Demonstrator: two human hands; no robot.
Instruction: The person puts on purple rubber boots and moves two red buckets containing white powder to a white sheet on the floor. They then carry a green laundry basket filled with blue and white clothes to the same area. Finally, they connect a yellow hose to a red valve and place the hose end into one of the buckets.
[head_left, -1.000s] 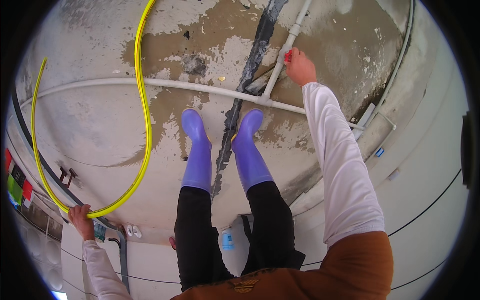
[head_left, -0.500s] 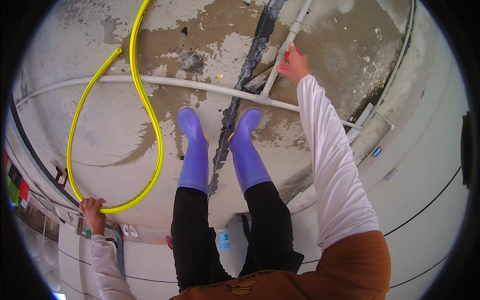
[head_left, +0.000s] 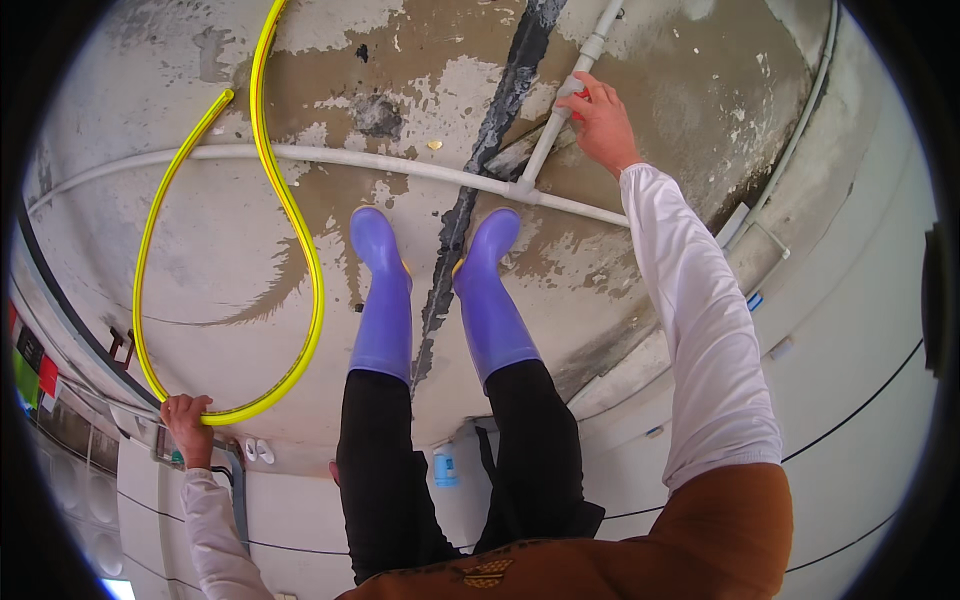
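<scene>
My left hand (head_left: 186,425) is closed around a yellow hose (head_left: 318,290) at the lower left. The hose hangs in a long loop, with one end (head_left: 228,95) lying near the upper left and the other length running out of the top of the view. At the upper right my right hand (head_left: 603,125) curls its fingers around a red valve handle (head_left: 580,97) on a white pipe (head_left: 540,155). Most of the handle is hidden by the fingers.
A white pipe (head_left: 390,168) crosses the wet, patchy concrete floor just ahead of my purple boots (head_left: 383,310). A dark strip (head_left: 480,165) runs between the boots. Walls with thin pipes (head_left: 800,110) curve along the right. White shoes (head_left: 258,450) and a blue bottle (head_left: 445,465) lie behind me.
My right hand has gone from stretched fingers beside the valve to fingers bent over its handle, and the right forearm has swung outward. My left hand keeps its hold on the hose.
</scene>
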